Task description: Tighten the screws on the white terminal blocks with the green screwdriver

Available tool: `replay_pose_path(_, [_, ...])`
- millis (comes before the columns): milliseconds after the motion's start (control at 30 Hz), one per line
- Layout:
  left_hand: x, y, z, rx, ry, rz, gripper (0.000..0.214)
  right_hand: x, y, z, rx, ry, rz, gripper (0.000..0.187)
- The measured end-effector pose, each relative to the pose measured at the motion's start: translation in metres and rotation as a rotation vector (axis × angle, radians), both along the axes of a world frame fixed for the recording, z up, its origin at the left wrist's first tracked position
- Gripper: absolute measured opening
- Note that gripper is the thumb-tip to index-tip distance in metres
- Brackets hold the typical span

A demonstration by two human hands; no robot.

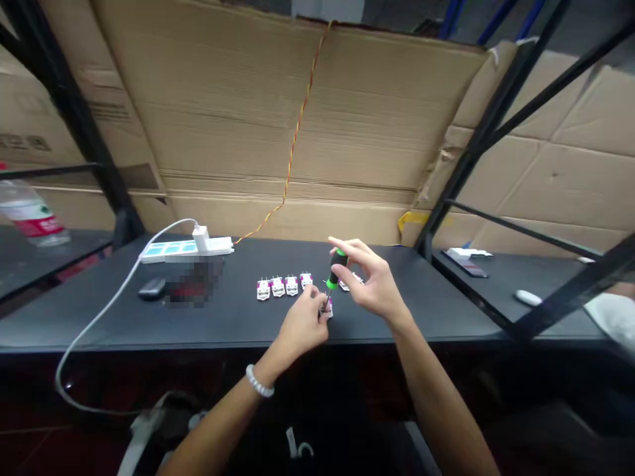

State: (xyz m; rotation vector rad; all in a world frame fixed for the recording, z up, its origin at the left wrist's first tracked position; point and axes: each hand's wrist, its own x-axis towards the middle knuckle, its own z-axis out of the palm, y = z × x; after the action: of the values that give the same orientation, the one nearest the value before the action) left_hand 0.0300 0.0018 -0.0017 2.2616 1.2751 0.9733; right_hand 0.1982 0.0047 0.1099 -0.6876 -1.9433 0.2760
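Observation:
My right hand (370, 277) has its fingers closed around the handle of a green and black screwdriver (338, 266). The screwdriver leans slightly, with its shaft pointing down at a small white and purple part (330, 308) on the dark table. My left hand (305, 319) pinches at that part, close to the screwdriver's tip; its fingers cover much of it. To the left, several similar white and purple parts (278, 287) stand in a row. Another white piece (344, 285) lies partly hidden behind my right hand.
A white power strip (218, 246) with a plugged-in charger (201, 237) lies at the back left, its white cable (106, 311) hanging over the front edge. Near it sits a dark mouse-like object (153, 289). Black metal posts (489, 139) and cardboard (238, 106) enclose the table (208, 324).

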Motion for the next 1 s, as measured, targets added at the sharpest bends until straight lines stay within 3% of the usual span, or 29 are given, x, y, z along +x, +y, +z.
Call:
replay_pose_path(133, [-0.001, -0.001, 0.002, 0.005, 0.003, 0.010, 0.015, 0.000, -0.001, 0.003, 0.041, -0.045, -0.094, 0.047])
replay_pose_path(367, [-0.001, 0.000, 0.002, -0.019, -0.012, -0.007, 0.017, 0.005, 0.001, 0.003, -0.055, -0.008, 0.062, 0.047])
replay_pose_path(467, [-0.001, 0.000, 0.001, -0.007, -0.017, 0.003, 0.017, 0.002, 0.003, 0.003, 0.002, 0.010, -0.025, 0.036])
replay_pose_path(567, [0.000, 0.000, 0.001, 0.003, -0.017, 0.009, 0.017, 0.000, 0.001, 0.002, 0.024, -0.012, -0.104, 0.039])
replay_pose_path(767, [0.000, 0.000, 0.001, -0.008, -0.005, 0.002, 0.017, -0.002, -0.009, 0.002, -0.057, -0.035, 0.062, 0.048])
replay_pose_path(900, [0.000, 0.000, 0.000, 0.004, 0.010, 0.017, 0.017, -0.005, -0.006, 0.004, 0.056, 0.008, -0.108, 0.035])
replay_pose_path(1000, [0.000, 0.000, 0.000, 0.015, 0.018, 0.013, 0.017, -0.005, -0.004, 0.004, 0.083, -0.030, -0.134, 0.042])
